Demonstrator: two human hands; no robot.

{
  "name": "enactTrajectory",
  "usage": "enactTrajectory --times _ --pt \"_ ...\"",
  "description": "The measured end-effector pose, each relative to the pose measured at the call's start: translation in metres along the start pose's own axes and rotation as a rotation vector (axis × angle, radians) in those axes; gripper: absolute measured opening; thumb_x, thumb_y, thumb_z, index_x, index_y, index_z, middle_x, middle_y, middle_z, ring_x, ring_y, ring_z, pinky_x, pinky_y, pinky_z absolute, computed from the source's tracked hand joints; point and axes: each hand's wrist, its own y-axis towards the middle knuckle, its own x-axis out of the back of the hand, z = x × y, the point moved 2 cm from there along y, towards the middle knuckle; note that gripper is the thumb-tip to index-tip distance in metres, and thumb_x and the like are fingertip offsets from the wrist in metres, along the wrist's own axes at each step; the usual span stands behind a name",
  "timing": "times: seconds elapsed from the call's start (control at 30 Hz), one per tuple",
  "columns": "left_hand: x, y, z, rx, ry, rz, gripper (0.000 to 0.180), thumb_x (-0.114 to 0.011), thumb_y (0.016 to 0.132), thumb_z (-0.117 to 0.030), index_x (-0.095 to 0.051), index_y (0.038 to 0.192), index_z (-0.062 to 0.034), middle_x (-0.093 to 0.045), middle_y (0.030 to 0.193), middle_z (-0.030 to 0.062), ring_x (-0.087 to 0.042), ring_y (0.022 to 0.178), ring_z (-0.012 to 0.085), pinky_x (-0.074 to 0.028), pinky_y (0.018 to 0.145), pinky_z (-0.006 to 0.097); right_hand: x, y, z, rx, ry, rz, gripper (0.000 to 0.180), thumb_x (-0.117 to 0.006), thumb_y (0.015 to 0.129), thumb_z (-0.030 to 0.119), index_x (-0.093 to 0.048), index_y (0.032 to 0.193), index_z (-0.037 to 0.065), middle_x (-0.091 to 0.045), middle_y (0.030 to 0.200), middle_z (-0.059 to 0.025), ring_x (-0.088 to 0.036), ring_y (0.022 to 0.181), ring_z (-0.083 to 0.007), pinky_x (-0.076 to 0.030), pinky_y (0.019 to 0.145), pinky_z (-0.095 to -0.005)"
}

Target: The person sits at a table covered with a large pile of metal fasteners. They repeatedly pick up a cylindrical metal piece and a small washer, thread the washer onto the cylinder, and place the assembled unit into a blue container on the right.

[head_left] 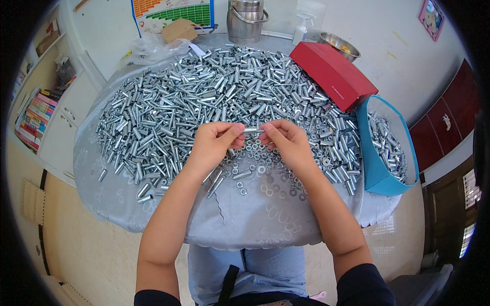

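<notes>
Between my two hands a silver expansion bolt [252, 130] is held level, just above the heap on the table. My left hand [217, 144] pinches its left end between thumb and fingers. At the other end, my right hand [287, 143] grips it the same way; the fingers cover both tips. Below and between the hands lie many loose nuts and washers [261, 169]. A great pile of metal sleeves and bolts [204, 86] spreads behind and to both sides. A few single bolts [216, 183] rest nearer to me, by my left forearm.
At the right edge stands a blue fabric bin [378, 163] holding more metal pieces. A red box [334, 74] leans behind it. Along the back are a steel pot [244, 25], a spray bottle [300, 31], a metal bowl [341, 43] and a plastic bag [158, 49].
</notes>
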Motion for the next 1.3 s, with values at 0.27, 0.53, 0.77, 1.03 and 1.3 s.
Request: enactTrajectory --times 0.27,0.53,0.77,1.03,1.3 --pt "-0.007 -0.008 -0.013 0.031 -0.022 0.093 0.023 -0.061 0.083 -0.019 -0.063 0.091 0.0031 -0.064 0.075 0.0095 -0.062 0.065 0.0128 -0.053 0.059 0.024 -0.004 -0.004 0.004 0.007 0.089 0.114 0.019 -0.060 0.083 0.012 -0.059 0.095 -0.003 -0.063 0.083 -0.0077 -0.061 0.075 -0.0129 -0.048 0.063 -0.0231" --pt "-0.006 -0.009 -0.015 0.077 -0.232 0.137 0.025 -0.063 0.082 -0.026 -0.061 0.085 -0.0013 -0.061 0.071 0.0065 -0.058 0.056 0.0098 -0.051 0.054 0.023 -0.007 -0.010 0.016 -0.059 0.199 0.197 0.020 -0.059 0.084 0.012 -0.058 0.097 -0.003 -0.063 0.086 -0.0097 -0.062 0.077 -0.0163 -0.051 0.066 -0.0256" --pt "-0.008 -0.008 -0.012 0.107 -0.225 0.069 0.026 -0.056 0.086 -0.028 -0.058 0.088 -0.0025 -0.057 0.067 0.0026 -0.054 0.054 0.0078 -0.049 0.053 0.023 -0.003 -0.008 0.018 -0.130 0.153 0.074 0.025 -0.057 0.085 0.020 -0.057 0.100 -0.001 -0.062 0.085 -0.0081 -0.061 0.075 -0.0144 -0.049 0.065 -0.0237" --pt "-0.002 -0.002 -0.014 0.060 -0.334 -0.098 0.031 -0.056 0.086 -0.033 -0.057 0.088 -0.0021 -0.055 0.067 0.0010 -0.051 0.055 0.0068 -0.048 0.054 0.022 0.008 -0.007 0.010 0.093 -0.373 0.161 0.026 -0.066 0.077 0.020 -0.061 0.096 0.002 -0.061 0.086 -0.0067 -0.057 0.080 -0.0169 -0.046 0.071 -0.0270" --pt "0.000 -0.002 -0.013 0.076 -0.344 -0.144 0.033 -0.056 0.085 -0.036 -0.056 0.089 -0.0029 -0.055 0.068 -0.0001 -0.051 0.056 0.0061 -0.049 0.056 0.022 0.015 -0.021 0.026 0.305 -0.945 0.493 0.023 -0.073 0.064 0.015 -0.070 0.086 0.016 -0.047 0.122 -0.0107 -0.036 0.114 -0.0287 -0.032 0.096 -0.0368"
